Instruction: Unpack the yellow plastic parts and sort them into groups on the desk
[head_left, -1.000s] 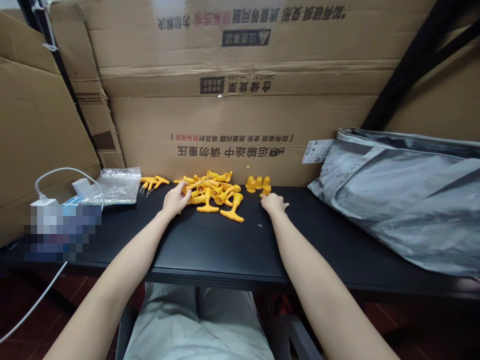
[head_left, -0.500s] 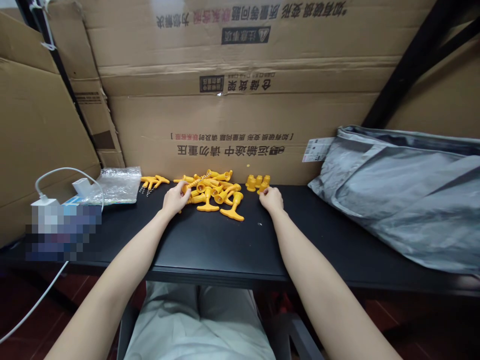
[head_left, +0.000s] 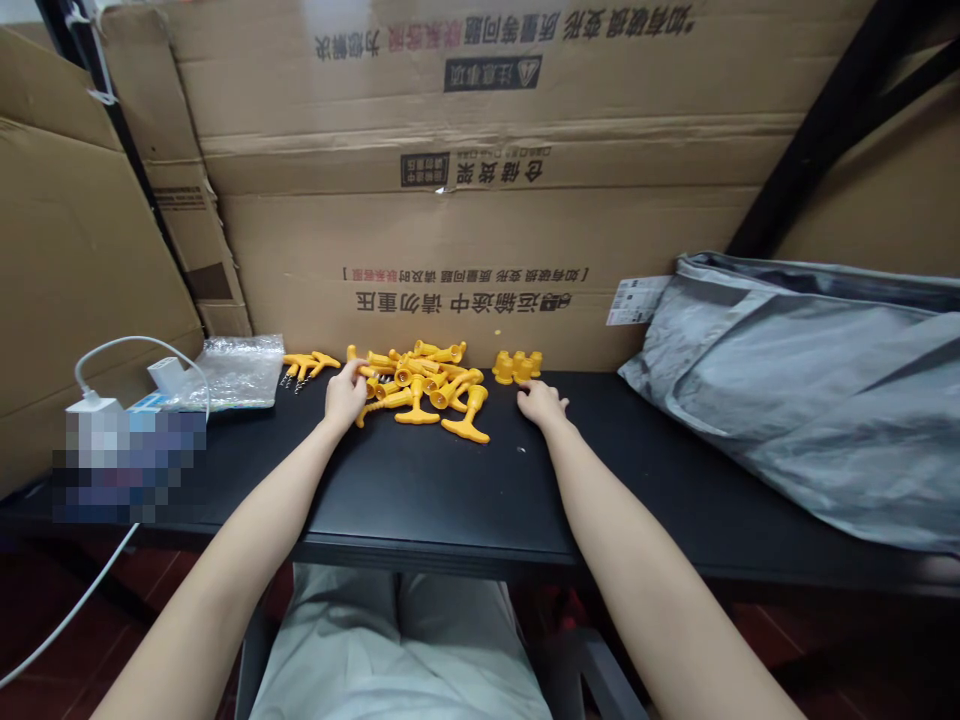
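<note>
A heap of yellow T-handled plastic pieces (head_left: 424,380) lies at the back of the black table (head_left: 450,490). My left hand (head_left: 345,393) rests at the heap's left edge, fingers curled over one yellow piece. A small cluster of yellow caps (head_left: 516,365) stands to the right of the heap. My right hand (head_left: 541,402) lies on the table just in front of the caps, fingers loosely spread and holding nothing. Two more yellow pieces with metal screws (head_left: 307,364) lie apart to the left.
Cardboard boxes (head_left: 480,200) wall the table's back and left. A clear plastic bag (head_left: 236,372) and a white charger with cable (head_left: 90,405) sit at the left. A grey bag (head_left: 802,390) fills the right side. A black frame bar (head_left: 817,130) slants at upper right.
My left hand has shifted slightly left and back along the heap's edge. My right hand drew back a little from the caps and its fingers spread.
</note>
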